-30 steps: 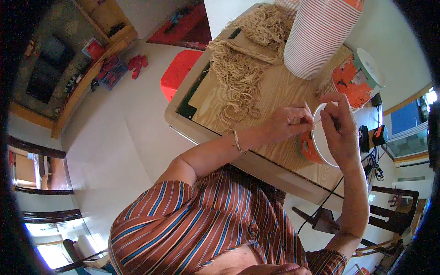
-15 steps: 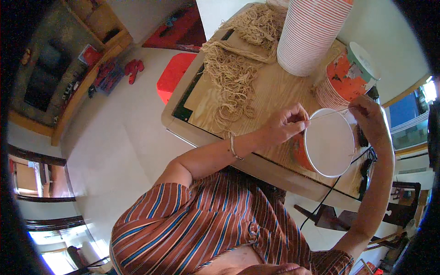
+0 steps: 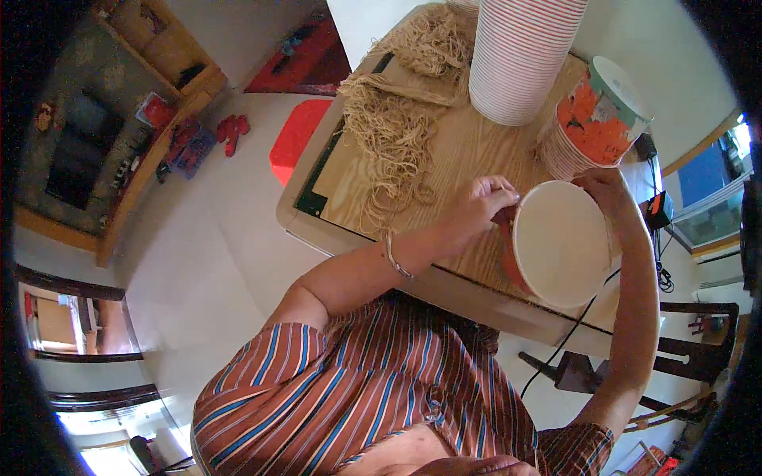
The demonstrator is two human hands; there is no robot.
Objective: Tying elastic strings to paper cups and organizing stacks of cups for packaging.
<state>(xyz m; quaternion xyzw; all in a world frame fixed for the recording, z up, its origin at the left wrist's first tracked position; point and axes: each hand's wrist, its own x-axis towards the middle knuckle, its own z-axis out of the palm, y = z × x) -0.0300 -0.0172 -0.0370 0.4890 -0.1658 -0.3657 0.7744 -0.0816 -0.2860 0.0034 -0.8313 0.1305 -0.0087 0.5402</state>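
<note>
An open paper tub [image 3: 562, 246] with a white inside and an orange outer wall leans on the table, its mouth turned up toward me. At its left rim my left hand [image 3: 490, 205] is closed in a pinch, thumb against fingers, where the string ran half a second ago; the string itself is hard to see now. My right hand [image 3: 605, 192] curls behind the upper right rim, its fingertips partly hidden by the tub. Loose tan string [image 3: 397, 135] lies in a tangled heap left of the tub.
A tall stack of white tubs [image 3: 524, 63] with red rims stands farther back. Beside it is a torn orange and green tub stack [image 3: 599, 119]. A black cord [image 3: 583, 315] hangs over the table's front edge [image 3: 444, 289]. A red stool [image 3: 298, 139] is beyond the left edge.
The string stretched across the tub's top between my hands is no longer visible there. My right hand has come down and left behind the rim; the tub faces me more.
</note>
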